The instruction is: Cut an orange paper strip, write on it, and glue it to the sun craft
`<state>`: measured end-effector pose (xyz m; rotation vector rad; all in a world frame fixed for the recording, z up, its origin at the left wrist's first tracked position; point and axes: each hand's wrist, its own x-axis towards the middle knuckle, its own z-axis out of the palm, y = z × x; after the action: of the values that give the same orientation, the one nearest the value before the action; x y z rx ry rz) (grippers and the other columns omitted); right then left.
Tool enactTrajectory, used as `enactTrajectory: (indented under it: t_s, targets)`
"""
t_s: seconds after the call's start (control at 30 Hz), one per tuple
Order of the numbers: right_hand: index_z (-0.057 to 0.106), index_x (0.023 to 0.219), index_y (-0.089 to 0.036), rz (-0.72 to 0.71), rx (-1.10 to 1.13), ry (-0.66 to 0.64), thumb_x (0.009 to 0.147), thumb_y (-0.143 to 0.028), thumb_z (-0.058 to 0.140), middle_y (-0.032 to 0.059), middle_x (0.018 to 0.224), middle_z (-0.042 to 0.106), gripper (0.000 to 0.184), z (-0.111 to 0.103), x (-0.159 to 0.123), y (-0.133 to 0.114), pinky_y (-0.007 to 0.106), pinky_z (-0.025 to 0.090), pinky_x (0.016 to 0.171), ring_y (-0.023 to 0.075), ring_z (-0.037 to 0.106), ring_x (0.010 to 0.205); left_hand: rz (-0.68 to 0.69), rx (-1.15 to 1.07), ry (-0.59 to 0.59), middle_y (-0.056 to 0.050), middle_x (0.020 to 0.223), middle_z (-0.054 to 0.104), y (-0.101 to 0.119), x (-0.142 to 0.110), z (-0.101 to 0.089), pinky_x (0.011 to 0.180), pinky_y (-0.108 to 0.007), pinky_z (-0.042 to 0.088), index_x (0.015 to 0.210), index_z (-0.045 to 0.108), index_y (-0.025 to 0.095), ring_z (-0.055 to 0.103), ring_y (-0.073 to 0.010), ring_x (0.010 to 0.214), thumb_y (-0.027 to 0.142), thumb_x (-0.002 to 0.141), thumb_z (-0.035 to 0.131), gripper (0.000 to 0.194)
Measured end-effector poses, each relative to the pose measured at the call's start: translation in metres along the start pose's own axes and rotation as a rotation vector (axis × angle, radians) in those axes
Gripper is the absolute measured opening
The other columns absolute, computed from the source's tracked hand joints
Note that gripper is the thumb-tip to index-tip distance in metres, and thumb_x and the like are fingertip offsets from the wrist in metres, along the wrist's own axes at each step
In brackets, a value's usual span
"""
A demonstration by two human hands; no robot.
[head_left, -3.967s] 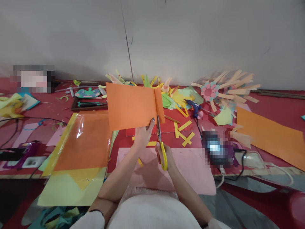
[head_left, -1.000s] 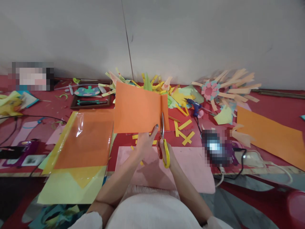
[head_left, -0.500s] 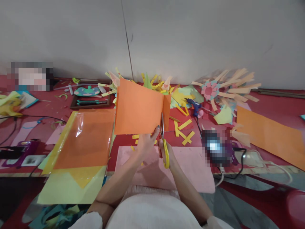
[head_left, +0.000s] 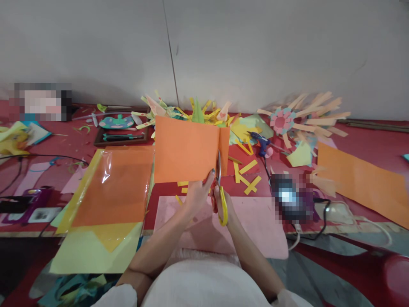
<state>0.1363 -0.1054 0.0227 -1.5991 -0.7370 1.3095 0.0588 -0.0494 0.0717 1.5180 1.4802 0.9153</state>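
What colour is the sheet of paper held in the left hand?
The sheet of paper is plain orange; the head view shows it best.

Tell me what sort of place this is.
Probably a paper-craft workspace: the right hand holds scissors at an orange sheet, a glue gun lies on the red table, and a paper flower sits near the wall.

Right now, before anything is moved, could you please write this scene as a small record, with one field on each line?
left hand: holds orange sheet at its lower edge
right hand: grips yellow-handled scissors
blades: pointing away from the body, at the sheet's right part; opening unclear
below hands: pink mat
surface: red table
right of sheet: yellow strips, blue glue gun
farther right: paper flower
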Motion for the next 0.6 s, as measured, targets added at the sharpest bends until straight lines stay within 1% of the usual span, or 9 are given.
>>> enactTrajectory:
  t_s: [0.1,0.23,0.33,0.5,0.6]
  targets:
    - [0.043,0.066,-0.021,0.000,0.008,0.006,0.068,-0.077,0.040,-0.0094,0.037,0.033,0.057,0.0008,-0.0006,0.0011,0.019,0.022,0.031,0.0055,0.031,0.030,0.014,0.001,-0.022,0.000,0.076,0.066,-0.0004,-0.0010,0.0008,0.083,-0.028,0.045,0.084,0.063,0.021,0.062,-0.0150,0.080,0.036,0.085,0.046,0.022]
    - [0.042,0.064,-0.021,0.011,-0.014,-0.003,0.069,-0.075,0.041,-0.0091,0.035,0.032,0.054,-0.0003,-0.0002,0.0006,0.020,0.020,0.031,0.0059,0.030,0.030,0.008,-0.014,-0.016,-0.001,0.086,0.068,-0.0025,-0.0006,0.0015,0.082,-0.028,0.045,0.088,0.063,0.021,0.062,-0.0146,0.080,0.035,0.085,0.046,0.022]
    - [0.040,0.061,-0.022,-0.009,-0.037,-0.001,0.069,-0.075,0.041,-0.0088,0.034,0.031,0.054,-0.0020,-0.0001,-0.0018,0.021,0.018,0.032,0.0059,0.029,0.030,0.009,-0.045,-0.012,-0.002,0.096,0.068,-0.0034,0.0007,0.0013,0.086,-0.028,0.043,0.092,0.063,0.021,0.061,-0.0154,0.091,0.036,0.084,0.047,0.023]
    - [0.034,0.055,-0.023,-0.053,-0.087,0.006,0.073,-0.072,0.040,-0.0079,0.033,0.030,0.053,-0.0042,-0.0012,-0.0031,0.022,0.019,0.033,0.0067,0.029,0.031,-0.004,-0.058,-0.029,-0.002,0.097,0.068,-0.0007,0.0016,0.0004,0.088,-0.028,0.043,0.092,0.063,0.021,0.061,-0.0155,0.092,0.036,0.085,0.046,0.024]
    - [0.033,0.055,-0.023,-0.039,-0.101,0.020,0.074,-0.071,0.041,-0.0079,0.033,0.030,0.053,-0.0033,-0.0013,-0.0001,0.022,0.020,0.032,0.0069,0.030,0.030,-0.040,-0.055,-0.022,-0.003,0.100,0.068,0.0009,0.0016,0.0003,0.092,-0.029,0.041,0.094,0.063,0.022,0.060,-0.0165,0.098,0.037,0.084,0.047,0.024]
